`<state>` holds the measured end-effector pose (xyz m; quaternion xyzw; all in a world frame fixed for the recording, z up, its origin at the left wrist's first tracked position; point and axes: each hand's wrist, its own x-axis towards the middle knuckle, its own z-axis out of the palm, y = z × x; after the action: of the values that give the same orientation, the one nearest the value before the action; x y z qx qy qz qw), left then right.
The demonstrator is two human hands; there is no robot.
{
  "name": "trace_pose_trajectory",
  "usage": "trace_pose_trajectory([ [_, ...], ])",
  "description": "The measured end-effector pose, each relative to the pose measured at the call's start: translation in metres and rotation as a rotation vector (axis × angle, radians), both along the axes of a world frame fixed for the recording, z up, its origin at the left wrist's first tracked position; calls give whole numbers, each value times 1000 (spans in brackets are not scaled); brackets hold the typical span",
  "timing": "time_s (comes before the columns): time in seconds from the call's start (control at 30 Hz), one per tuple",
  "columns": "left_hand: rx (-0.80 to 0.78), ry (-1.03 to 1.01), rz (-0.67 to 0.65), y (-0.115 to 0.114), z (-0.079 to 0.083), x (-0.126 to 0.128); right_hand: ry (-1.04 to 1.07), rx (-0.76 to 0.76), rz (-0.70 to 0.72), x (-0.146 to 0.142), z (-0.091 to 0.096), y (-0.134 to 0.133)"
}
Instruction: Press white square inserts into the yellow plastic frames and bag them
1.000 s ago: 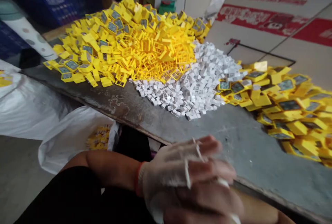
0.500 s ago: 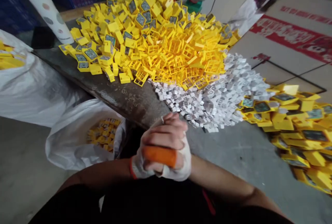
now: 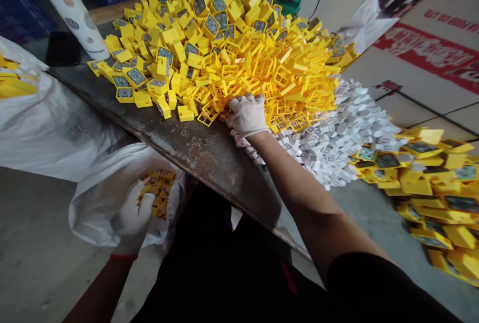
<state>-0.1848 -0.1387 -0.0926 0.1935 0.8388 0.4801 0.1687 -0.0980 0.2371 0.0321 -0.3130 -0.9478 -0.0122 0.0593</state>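
My left hand (image 3: 135, 208), in a white glove with a red cuff, reaches down over the mouth of a white sack (image 3: 90, 213). Its thumb and fingers are apart, and yellow block-shaped pieces (image 3: 162, 188) show in the sack beyond them. My right hand (image 3: 247, 113), also in a white glove with bare fingertips, rests at the front of a heap of thin yellow frames (image 3: 284, 71). Its fingers curl down into the heap, so what they grip, if anything, is hidden. Small white caps (image 3: 322, 148) lie beside and under that wrist.
Yellow blocks with grey faces (image 3: 172, 39) are heaped behind on the dark table (image 3: 194, 148). More yellow blocks (image 3: 430, 178) lie at right. A bottle (image 3: 77, 19) and a dark flat object (image 3: 63, 49) stand back left. A printed carton (image 3: 422, 69) leans at right.
My hands were clasped together in front of my body. They have parted: the left moved down-left to the sack, the right forward to the yellow frames.
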Motion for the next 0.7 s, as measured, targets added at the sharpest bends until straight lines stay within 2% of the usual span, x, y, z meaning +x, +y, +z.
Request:
trace_pose_trajectory([
  [0.07, 231, -136, 88, 18, 14, 14, 51, -75, 4, 12, -2, -1],
  [0.13, 436, -342, 68, 44, 33, 32, 153, -202, 78, 37, -3, -4],
  [0.17, 485, -405, 39, 58, 43, 41, 217, -270, 151, 53, -5, -9],
  [0.23, 515, -562, -99, 84, 60, 60, 318, -377, 313, 93, -9, -29],
  [0.3, 508, -770, -296, 104, 71, 80, 349, -425, 419, 135, -14, -62],
  [0.37, 476, -902, -415, 118, 78, 100, 307, -390, 447, 173, -20, -96],
  [0.43, 435, -947, -450, 127, 79, 118, 244, -338, 441, 207, -26, -113],
  [0.5, 409, -988, -456, 133, 79, 133, 210, -320, 329, 241, -35, -105],
  [0.63, 385, -1055, -481, 147, 82, 159, 253, -245, -171, 299, -57, -41],
  [0.7, 348, -1066, -532, 155, 87, 172, 173, -204, -295, 314, -69, -13],
])
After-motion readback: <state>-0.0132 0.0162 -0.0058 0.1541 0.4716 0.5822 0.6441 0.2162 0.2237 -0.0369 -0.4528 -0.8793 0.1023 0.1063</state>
